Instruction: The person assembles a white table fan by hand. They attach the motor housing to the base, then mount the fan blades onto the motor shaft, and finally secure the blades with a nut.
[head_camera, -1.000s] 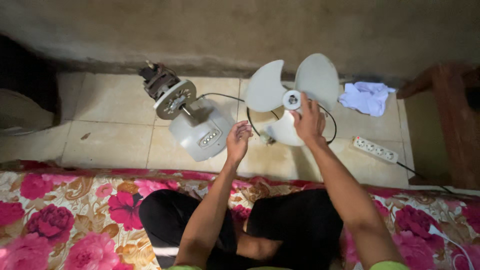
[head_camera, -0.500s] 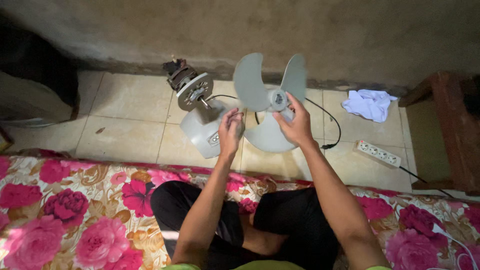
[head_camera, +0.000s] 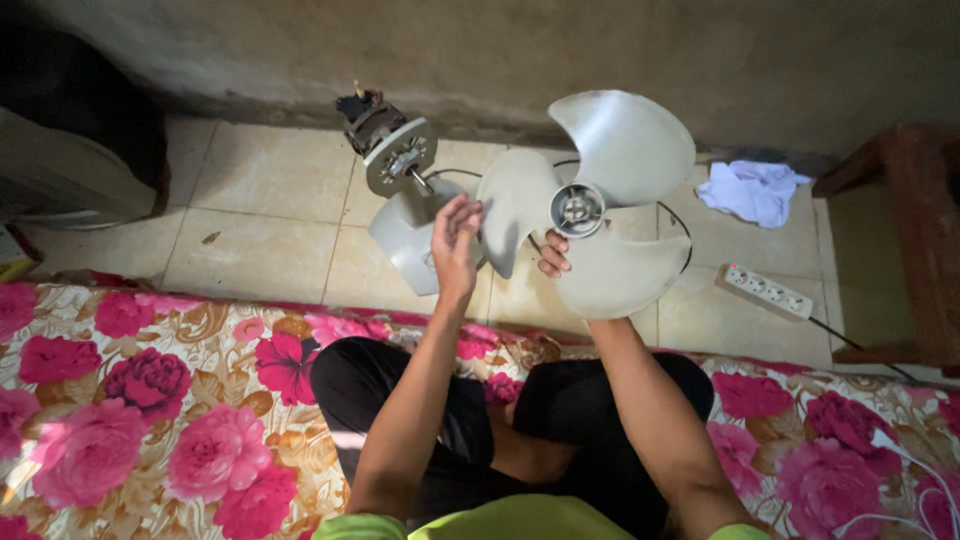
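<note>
A pale grey three-bladed fan blade (head_camera: 620, 150) is held up in front of me, its hub facing the camera. My right hand (head_camera: 553, 257) grips it from behind, mostly hidden by the blades, with fingers showing near the hub. My left hand (head_camera: 456, 243) touches the edge of the left blade, fingers spread. Beyond, on the tiled floor, lies the fan body (head_camera: 405, 235) with its bare motor (head_camera: 385, 140) and shaft pointing toward the blade.
A white power strip (head_camera: 765, 292) and black cord lie on the tiles at right, with a crumpled white cloth (head_camera: 752, 190) near the wall. A wooden piece of furniture (head_camera: 910, 240) stands far right. I sit on a flowered mattress (head_camera: 150, 420).
The fan blade has been lifted and turned so its hub faces me. My right hand shifted behind the blades; my left hand moved onto the left blade's edge.
</note>
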